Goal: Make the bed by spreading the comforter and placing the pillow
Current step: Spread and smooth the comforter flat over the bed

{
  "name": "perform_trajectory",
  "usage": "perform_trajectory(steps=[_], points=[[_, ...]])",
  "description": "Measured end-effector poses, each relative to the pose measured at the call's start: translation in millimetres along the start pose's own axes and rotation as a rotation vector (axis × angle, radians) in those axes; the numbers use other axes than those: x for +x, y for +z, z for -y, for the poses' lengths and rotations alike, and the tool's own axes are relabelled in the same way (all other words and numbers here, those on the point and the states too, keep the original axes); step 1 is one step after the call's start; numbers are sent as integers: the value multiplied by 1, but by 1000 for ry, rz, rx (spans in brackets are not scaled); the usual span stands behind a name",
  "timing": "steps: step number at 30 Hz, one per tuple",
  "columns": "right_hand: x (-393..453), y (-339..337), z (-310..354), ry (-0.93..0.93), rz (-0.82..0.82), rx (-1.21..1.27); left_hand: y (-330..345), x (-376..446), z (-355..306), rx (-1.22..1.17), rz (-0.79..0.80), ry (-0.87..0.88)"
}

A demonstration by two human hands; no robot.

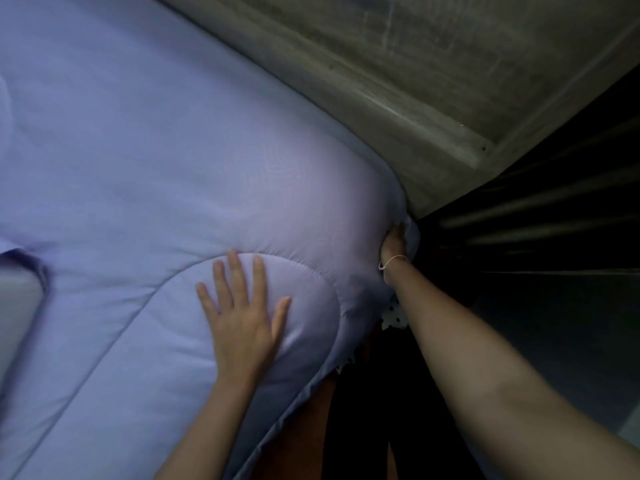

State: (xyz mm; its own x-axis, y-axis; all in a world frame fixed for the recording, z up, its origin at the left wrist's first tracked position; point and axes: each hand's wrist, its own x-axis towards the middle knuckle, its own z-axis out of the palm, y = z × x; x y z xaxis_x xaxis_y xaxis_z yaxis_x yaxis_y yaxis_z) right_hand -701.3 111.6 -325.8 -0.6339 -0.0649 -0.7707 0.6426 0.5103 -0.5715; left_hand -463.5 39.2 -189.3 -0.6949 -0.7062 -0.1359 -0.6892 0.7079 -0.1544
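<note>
Head view. The comforter (145,161), pale lilac and quilted, covers the bed across the left and centre of the frame. Its near right corner sits at the bed's corner, beside the wooden frame (398,74) that runs from the top down to the right.

My left hand (242,317) lies flat on the comforter, fingers (239,275) spread wide, palm down, holding nothing. It presses the padded corner section just inside the curved stitch line.

My right hand (393,244) is at the very corner, curled into the cloth. Its fingers are buried in the fold, so I judge them closed on the comforter edge, though the tips are hidden. A thin band (391,261) circles that wrist.

Key relation: the corner lies right of and beyond the left hand, and the right hand is on it already. The free edge runs from that corner back toward me, down and to the left.

No pillow shows for certain; a pale blurred shape (17,306) at the left edge cannot be identified.

No containers are in view.

Judgement: the spreading is nearly done at this corner; pillow placement is not yet done.
</note>
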Motion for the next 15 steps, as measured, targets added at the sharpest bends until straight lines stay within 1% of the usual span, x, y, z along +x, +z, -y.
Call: perform_trajectory(steps=[1, 3, 4, 5, 6, 7, 8, 9, 10, 11, 13, 15], points=[[-1, -4, 4, -23, -20, -30, 3, -3, -2, 30, -15, 67], [-13, -13, 12, -126, -131, -116, 9, -10, -3, 77, -59, 251], [-29, -16, 18, -240, -178, -141, 12, -14, -3, 86, -60, 364], [-49, -19, 23, -404, -186, -122, 13, -18, -4, 88, -46, 490], [-69, -19, 29, -599, -138, -98, 14, -22, -5, 83, -25, 613], [-88, -16, 38, -781, -56, -113, 14, -27, -5, 75, -4, 721], [-96, -10, 44, -934, 39, -167, 13, -32, -6, 59, 10, 789], [-96, -4, 53, -1036, 105, -250, 10, -37, -6, 28, 3, 800], [-87, 2, 60, -1065, 129, -332, 7, -40, -5, -16, -20, 746], [-75, 7, 64, -1039, 136, -405, 4, -43, -2, -59, -49, 628], [-51, 8, 62, -982, 139, -506, 0, -49, 16, -105, -84, 305], [-42, 3, 58, -989, 133, -522, 3, -60, 40, -120, -59, -13]])
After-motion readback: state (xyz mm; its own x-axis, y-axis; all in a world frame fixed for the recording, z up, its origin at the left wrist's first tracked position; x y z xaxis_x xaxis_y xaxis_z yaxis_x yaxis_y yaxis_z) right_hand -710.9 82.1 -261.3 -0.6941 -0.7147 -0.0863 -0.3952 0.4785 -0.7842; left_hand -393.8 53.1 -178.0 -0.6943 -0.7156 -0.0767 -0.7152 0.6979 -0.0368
